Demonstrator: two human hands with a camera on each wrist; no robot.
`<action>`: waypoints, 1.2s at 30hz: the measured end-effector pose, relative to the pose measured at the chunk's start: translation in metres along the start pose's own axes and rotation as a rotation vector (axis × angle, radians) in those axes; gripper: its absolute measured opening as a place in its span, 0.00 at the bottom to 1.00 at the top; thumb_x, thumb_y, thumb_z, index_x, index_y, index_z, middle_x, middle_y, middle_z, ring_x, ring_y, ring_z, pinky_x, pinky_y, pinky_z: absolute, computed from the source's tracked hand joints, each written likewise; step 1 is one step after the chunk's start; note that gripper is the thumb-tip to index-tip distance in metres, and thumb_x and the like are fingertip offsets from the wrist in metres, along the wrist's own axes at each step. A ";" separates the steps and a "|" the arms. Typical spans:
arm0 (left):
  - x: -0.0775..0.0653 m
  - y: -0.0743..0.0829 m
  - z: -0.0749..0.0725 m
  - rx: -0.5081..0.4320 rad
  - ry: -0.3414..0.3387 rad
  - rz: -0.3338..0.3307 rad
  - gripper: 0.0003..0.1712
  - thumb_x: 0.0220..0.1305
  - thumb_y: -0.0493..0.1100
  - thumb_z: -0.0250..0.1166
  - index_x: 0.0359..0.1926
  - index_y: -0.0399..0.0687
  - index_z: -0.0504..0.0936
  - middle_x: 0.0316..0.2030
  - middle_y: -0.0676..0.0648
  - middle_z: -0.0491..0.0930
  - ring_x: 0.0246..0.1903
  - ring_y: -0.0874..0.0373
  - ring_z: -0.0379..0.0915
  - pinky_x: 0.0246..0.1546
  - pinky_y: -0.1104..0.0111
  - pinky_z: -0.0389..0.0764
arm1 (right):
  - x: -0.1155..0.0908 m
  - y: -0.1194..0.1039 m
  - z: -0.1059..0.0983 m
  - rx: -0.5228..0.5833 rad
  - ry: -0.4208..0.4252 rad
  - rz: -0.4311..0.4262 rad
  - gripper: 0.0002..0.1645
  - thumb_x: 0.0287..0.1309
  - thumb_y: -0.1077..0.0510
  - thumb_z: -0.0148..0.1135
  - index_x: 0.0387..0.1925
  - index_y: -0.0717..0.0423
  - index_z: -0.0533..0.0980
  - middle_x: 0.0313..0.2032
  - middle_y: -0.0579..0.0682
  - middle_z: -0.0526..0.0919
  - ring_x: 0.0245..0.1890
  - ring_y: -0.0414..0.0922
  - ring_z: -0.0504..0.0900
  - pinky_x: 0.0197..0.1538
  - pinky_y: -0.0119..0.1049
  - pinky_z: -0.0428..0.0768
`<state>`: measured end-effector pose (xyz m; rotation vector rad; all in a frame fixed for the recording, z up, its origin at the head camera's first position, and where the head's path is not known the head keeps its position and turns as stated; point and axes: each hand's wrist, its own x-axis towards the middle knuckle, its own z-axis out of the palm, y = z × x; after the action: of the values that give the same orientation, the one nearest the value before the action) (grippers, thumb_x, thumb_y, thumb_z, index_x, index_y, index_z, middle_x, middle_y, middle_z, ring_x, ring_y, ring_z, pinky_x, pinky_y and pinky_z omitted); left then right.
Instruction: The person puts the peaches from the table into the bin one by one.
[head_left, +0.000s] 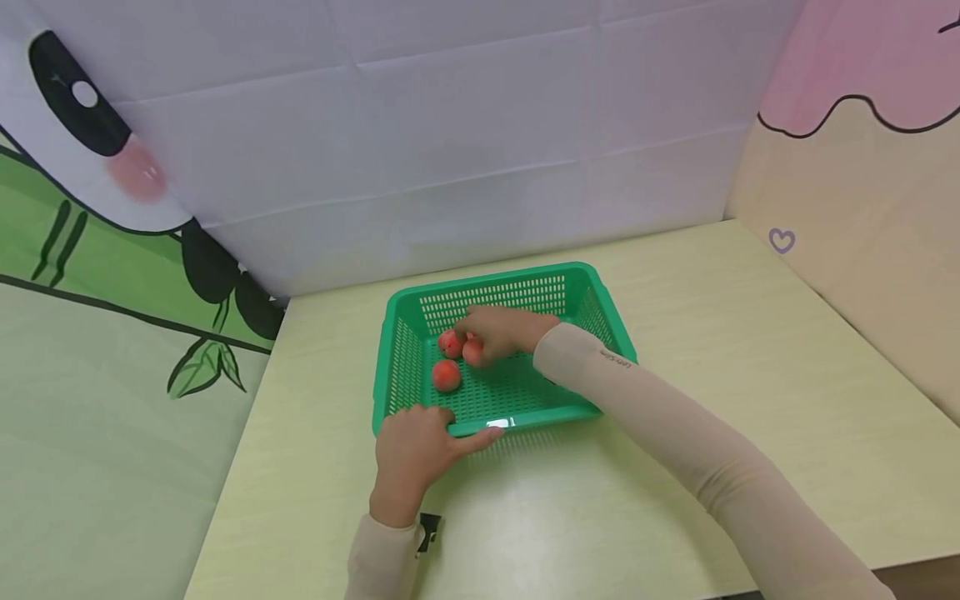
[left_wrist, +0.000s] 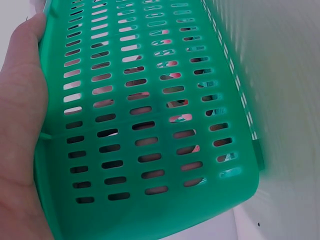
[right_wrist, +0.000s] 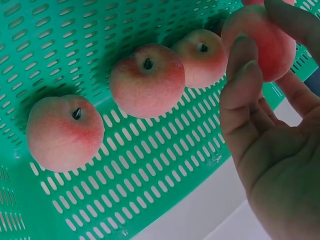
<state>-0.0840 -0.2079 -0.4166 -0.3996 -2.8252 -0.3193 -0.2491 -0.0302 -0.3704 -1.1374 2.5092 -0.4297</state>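
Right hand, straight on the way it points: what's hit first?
Likely the neighbouring peach, just left of the held peach in the right hand, then the basket's left wall. Depth is unclear; it might pass above.

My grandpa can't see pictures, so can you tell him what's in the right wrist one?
A right hand holds a reddish peach at a green basket full of little slots. Three more peaches sit in a slanting row inside, and something pink peeks in at the top edge.

Green basket, pinkish-red peaches
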 end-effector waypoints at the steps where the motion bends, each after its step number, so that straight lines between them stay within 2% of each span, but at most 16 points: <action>1: 0.000 0.000 0.000 -0.001 -0.003 0.001 0.49 0.53 0.95 0.47 0.12 0.59 0.53 0.14 0.60 0.43 0.15 0.64 0.38 0.17 0.69 0.42 | 0.000 0.000 0.000 0.009 -0.004 -0.002 0.22 0.63 0.64 0.67 0.59 0.52 0.82 0.48 0.48 0.78 0.47 0.47 0.74 0.47 0.39 0.77; 7: 0.001 -0.001 0.000 -0.009 -0.023 -0.001 0.49 0.53 0.95 0.46 0.12 0.58 0.53 0.13 0.60 0.44 0.15 0.64 0.39 0.17 0.69 0.43 | 0.002 -0.001 0.000 0.041 -0.040 -0.007 0.20 0.61 0.66 0.70 0.55 0.56 0.84 0.43 0.49 0.82 0.42 0.47 0.76 0.42 0.37 0.76; 11: 0.001 0.000 0.000 -0.006 -0.018 0.003 0.48 0.54 0.94 0.50 0.12 0.58 0.53 0.13 0.60 0.44 0.15 0.64 0.39 0.17 0.69 0.43 | 0.004 0.001 0.002 0.006 -0.060 0.006 0.15 0.63 0.64 0.71 0.51 0.53 0.83 0.42 0.47 0.81 0.41 0.45 0.76 0.42 0.36 0.75; 14: 0.000 0.000 0.001 -0.001 -0.003 0.011 0.48 0.55 0.93 0.51 0.12 0.58 0.53 0.14 0.60 0.43 0.15 0.64 0.39 0.17 0.69 0.43 | 0.004 0.001 0.003 0.008 -0.066 0.011 0.14 0.65 0.63 0.69 0.51 0.53 0.83 0.41 0.47 0.81 0.40 0.45 0.76 0.41 0.36 0.74; 21: 0.000 -0.001 0.001 0.007 0.024 0.021 0.49 0.55 0.95 0.41 0.12 0.58 0.52 0.13 0.60 0.43 0.15 0.64 0.39 0.17 0.70 0.43 | 0.004 -0.001 0.004 -0.029 -0.052 -0.007 0.16 0.66 0.61 0.70 0.54 0.53 0.83 0.42 0.47 0.78 0.43 0.45 0.74 0.42 0.36 0.75; 28: 0.000 0.000 -0.001 0.006 -0.021 0.005 0.49 0.56 0.94 0.45 0.12 0.57 0.54 0.13 0.60 0.44 0.14 0.64 0.41 0.16 0.69 0.44 | 0.005 -0.004 0.002 -0.032 -0.087 0.005 0.22 0.65 0.61 0.73 0.60 0.54 0.84 0.44 0.47 0.80 0.42 0.44 0.74 0.43 0.37 0.75; 36: 0.000 0.000 -0.002 0.003 -0.025 0.009 0.49 0.56 0.94 0.44 0.12 0.58 0.54 0.13 0.60 0.44 0.14 0.65 0.40 0.16 0.70 0.44 | 0.007 -0.003 0.003 -0.033 -0.107 0.028 0.16 0.64 0.61 0.74 0.53 0.53 0.84 0.40 0.46 0.80 0.39 0.44 0.74 0.41 0.37 0.74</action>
<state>-0.0838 -0.2081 -0.4143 -0.4186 -2.8470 -0.3101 -0.2502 -0.0382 -0.3736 -1.1065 2.4445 -0.3122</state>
